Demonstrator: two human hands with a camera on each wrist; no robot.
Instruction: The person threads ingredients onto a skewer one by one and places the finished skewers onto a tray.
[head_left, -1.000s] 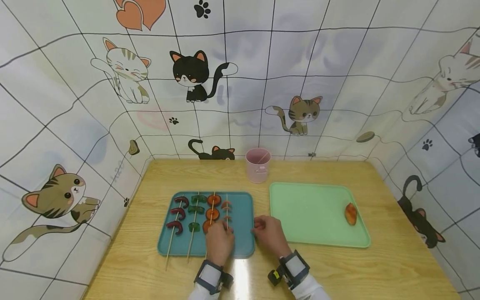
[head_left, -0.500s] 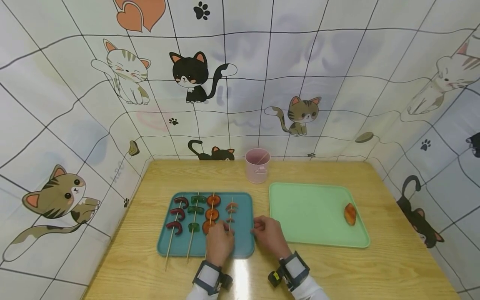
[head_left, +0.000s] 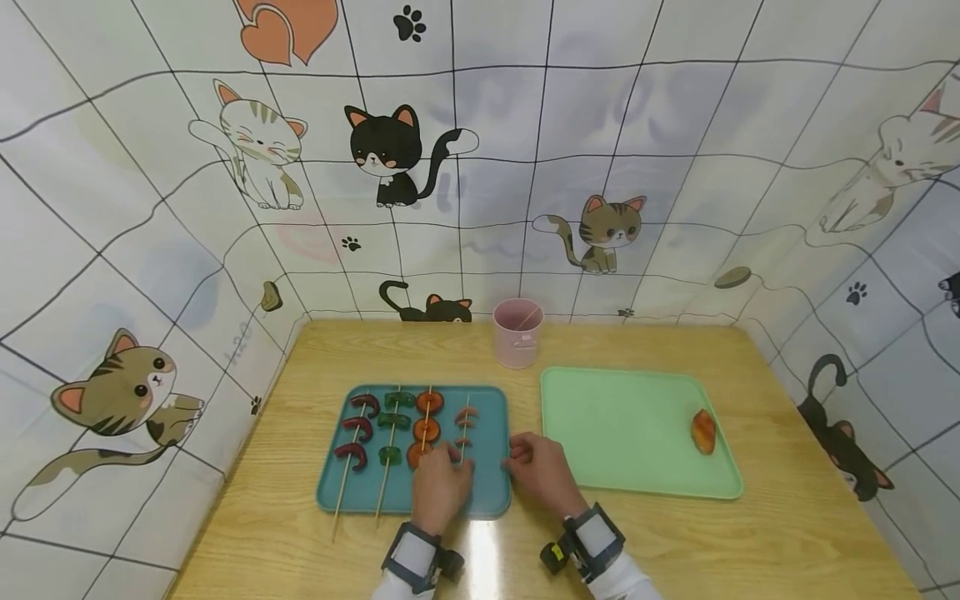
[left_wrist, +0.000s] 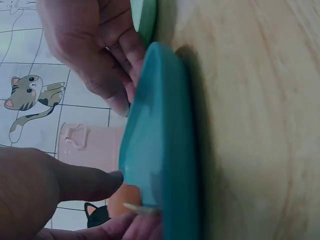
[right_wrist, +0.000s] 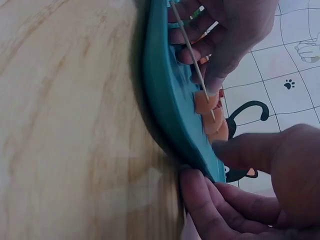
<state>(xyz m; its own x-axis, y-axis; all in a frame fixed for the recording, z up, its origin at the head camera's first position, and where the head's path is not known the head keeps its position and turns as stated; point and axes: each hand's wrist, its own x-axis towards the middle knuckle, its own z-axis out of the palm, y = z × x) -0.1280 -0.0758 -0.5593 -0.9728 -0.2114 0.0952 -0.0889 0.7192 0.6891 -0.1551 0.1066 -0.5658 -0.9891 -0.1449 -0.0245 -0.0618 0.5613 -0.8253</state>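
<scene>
On a blue tray (head_left: pixel 491 425) lies a skewer (head_left: pixel 466 413) threaded with pale orange curved pieces. My left hand (head_left: pixel 438 490) reaches over its lower end; in the right wrist view its fingers (right_wrist: pixel 192 47) lie along the stick's far side. The left wrist view shows a gap between the left thumb and the fingers. With its thumb above and fingers outside, my right hand (head_left: pixel 546 473) holds the tray's right rim. Further left on the tray are skewers of orange round slices (head_left: pixel 426 430), green pieces (head_left: pixel 393 421) and dark red curled pieces (head_left: pixel 358 429).
To the right stands a light green tray (head_left: pixel 622 429) bearing one browned wing-like piece (head_left: pixel 703 432). A pink cup (head_left: pixel 516 337) with a thin stick inside stands behind the trays on the wooden table (head_left: pixel 405 350). Cat-patterned cloth walls (head_left: pixel 495 192) surround the table.
The skewer with pale orange pieces has shifted right on the blue tray, away from the orange round slices. The right hand has stayed at the rim, and the left hand has barely moved.
</scene>
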